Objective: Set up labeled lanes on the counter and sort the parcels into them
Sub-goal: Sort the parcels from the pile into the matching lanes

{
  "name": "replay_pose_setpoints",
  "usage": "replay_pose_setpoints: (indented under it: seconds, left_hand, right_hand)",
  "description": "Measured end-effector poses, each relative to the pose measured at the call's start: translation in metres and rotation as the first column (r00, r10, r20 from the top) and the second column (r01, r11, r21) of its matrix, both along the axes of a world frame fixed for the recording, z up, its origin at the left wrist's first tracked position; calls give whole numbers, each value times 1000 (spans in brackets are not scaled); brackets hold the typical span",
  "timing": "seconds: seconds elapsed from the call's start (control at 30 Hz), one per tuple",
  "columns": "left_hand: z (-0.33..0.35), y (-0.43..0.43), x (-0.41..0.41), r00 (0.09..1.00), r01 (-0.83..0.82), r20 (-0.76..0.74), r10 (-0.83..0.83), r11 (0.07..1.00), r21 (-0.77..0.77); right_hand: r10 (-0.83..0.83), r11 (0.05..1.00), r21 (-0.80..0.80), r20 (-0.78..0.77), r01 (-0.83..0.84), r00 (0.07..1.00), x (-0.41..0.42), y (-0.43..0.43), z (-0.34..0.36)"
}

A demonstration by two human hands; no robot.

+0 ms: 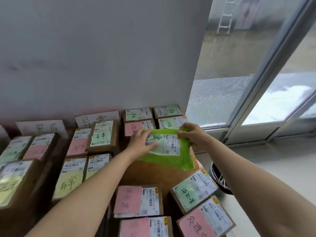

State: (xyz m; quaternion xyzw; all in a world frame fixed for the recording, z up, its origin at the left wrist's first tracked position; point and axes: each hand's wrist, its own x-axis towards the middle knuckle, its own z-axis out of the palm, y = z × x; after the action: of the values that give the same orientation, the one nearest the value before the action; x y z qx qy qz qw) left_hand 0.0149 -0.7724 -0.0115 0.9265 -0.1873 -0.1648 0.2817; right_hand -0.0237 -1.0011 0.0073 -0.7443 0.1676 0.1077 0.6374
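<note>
A bright green soft mailer bag (pixel 181 159) with a white shipping label and a pale green note hangs over the brown counter (pixel 153 175), held by both hands. My left hand (pixel 142 141) grips its left top edge, thumb lying across the label. My right hand (pixel 193 134) pinches the top right corner. Behind the bag lie several cardboard parcels (pixel 138 114) with pink and green notes. White lane cards (pixel 41 128) with handwritten characters lean against the wall.
Cardboard parcels with pink, green and yellow notes fill the left of the counter (pixel 71 182) and the near side (pixel 138 200). A glass door (pixel 248 82) stands at right. A wheel (pixel 220 180) shows below the counter's right edge.
</note>
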Motion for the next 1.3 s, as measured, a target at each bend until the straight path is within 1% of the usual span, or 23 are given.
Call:
replay_pose_setpoints:
  seconds: [0.07, 0.1, 0.13, 0.17, 0.2, 0.27, 0.37, 0.43, 0.5, 0.63, 0.73, 0.77, 0.87, 0.93, 1.0, 1.1, 1.2, 1.3]
  left_hand:
    - [12, 1, 3, 995, 76, 50, -82, 990, 116]
    - [19, 2, 3, 990, 121, 49, -130, 981, 149]
    - [25, 2, 4, 985, 173, -5, -174, 976, 130]
    - [32, 1, 3, 972, 220, -103, -213, 973, 65]
    - [38, 0, 0, 945, 255, -214, -249, 967, 1]
    - [49, -3, -6, 876, 307, -376, -301, 951, -46]
    - [53, -5, -17, 793, 289, -522, -313, 948, -129]
    - [51, -5, -27, 770, 251, -560, -306, 952, -175]
    - [46, -6, -36, 758, 175, -589, -281, 957, -232]
    - [36, -9, -50, 780, 36, -591, -207, 957, -287]
    - [28, -15, -61, 834, -93, -543, -96, 946, -311]
    - [26, -17, -66, 851, -139, -523, -51, 938, -318]
    - [16, -22, -84, 851, -309, -519, 86, 879, -362]
    - [10, -23, -97, 840, -380, -525, 137, 840, -388]
    - [3, -25, -109, 837, -419, -518, 174, 813, -404]
    - [-3, -30, -127, 842, -441, -497, 209, 798, -412]
    - [-7, -40, -141, 845, -474, -468, 260, 768, -430]
    - [-7, -51, -152, 834, -519, -453, 314, 724, -454]
  right_hand:
    - [60, 998, 28, 6, -60, 998, -4, 1, 9]
    - [94, 995, 44, 12, -94, 996, -6, 2, 13]
    - [124, 990, 61, 23, -125, 992, -8, 3, 17]
    - [152, 985, 82, 35, -155, 988, -11, 4, 20]
    - [178, 978, 99, 42, -182, 983, -14, 4, 22]
    - [209, 970, 112, 46, -213, 977, -21, 6, 26]
    - [241, 962, 121, 50, -245, 969, -29, 6, 30]
    - [244, 964, 97, 46, -248, 969, -33, 9, 33]
    - [193, 979, 46, 78, -197, 978, -37, 11, 34]
    - [28, 1000, -4, 165, -28, 986, -45, 5, 26]
    - [-55, 982, -175, 118, 75, 991, -56, -15, 6]
    - [-61, 964, -254, 76, 78, 995, -62, -23, -3]
    - [-4, 884, -466, -88, -38, 996, -88, -40, -27]
    - [-2, 848, -522, -172, -89, 985, -105, -46, -40]
    - [10, 860, -499, -197, -109, 980, -119, -45, -45]
    - [60, 890, -437, -175, -132, 983, -131, -40, -52]
    - [78, 939, -328, -100, -107, 992, -137, -35, -52]
    - [30, 945, -326, 7, -26, 1000, -134, -29, -42]
